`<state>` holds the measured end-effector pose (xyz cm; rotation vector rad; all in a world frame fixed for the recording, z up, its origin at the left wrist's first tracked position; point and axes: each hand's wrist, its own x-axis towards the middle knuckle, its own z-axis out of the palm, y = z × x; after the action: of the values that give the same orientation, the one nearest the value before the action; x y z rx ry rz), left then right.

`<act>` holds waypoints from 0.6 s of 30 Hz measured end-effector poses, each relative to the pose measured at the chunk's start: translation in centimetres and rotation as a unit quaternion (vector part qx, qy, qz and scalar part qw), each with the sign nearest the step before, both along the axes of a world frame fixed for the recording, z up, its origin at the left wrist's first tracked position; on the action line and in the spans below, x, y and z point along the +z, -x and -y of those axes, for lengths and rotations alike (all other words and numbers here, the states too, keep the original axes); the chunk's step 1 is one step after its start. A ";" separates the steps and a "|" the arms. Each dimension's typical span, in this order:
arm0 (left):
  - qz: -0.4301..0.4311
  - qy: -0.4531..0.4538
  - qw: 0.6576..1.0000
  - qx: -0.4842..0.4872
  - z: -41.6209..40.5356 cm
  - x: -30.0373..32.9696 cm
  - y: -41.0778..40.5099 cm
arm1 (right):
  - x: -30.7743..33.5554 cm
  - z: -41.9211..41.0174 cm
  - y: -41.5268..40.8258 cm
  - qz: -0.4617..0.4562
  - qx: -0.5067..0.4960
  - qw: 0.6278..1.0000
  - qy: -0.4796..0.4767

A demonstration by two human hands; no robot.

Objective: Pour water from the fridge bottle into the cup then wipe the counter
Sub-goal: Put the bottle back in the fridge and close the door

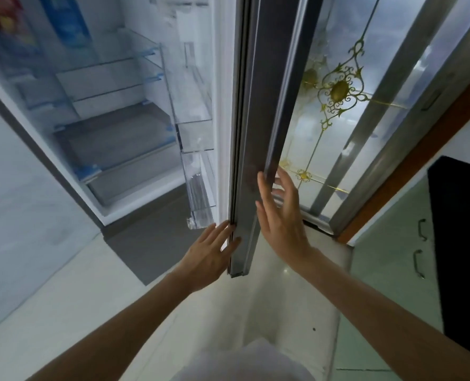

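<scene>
The fridge door [249, 127] stands open, its grey edge facing me. My left hand [211, 254] lies with straight fingers against the lower inner side of the door edge. My right hand [280, 213] touches the outer side of that edge, fingers spread and straight. The fridge interior [112, 111] shows glass shelves and drawers. Clear door bins [198, 171] line the inside of the door. No bottle or cup is visible.
A glass sliding door [338, 94] with gold ornament stands right behind the fridge door. At far right are a dark countertop [459, 243] and pale green cabinet doors [393, 259] with metal handles. White floor tiles [118, 298] lie below.
</scene>
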<state>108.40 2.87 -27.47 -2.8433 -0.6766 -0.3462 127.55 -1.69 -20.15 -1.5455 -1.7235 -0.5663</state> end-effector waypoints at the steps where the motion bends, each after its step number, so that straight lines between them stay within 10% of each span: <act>1: -0.002 0.001 1.000 0.004 -0.1 -0.1 1.2 | 0.1 -0.1 1.1 0.006 0.002 1.000 -0.003; 18: -0.012 0.020 0.994 0.111 -5.8 0.5 20.6 | 0.4 -8.9 20.2 0.070 0.041 0.996 0.041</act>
<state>87.83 8.63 -26.97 -2.7671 -0.9928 -0.2654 107.39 7.21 -19.77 -1.5139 -1.9284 -0.5813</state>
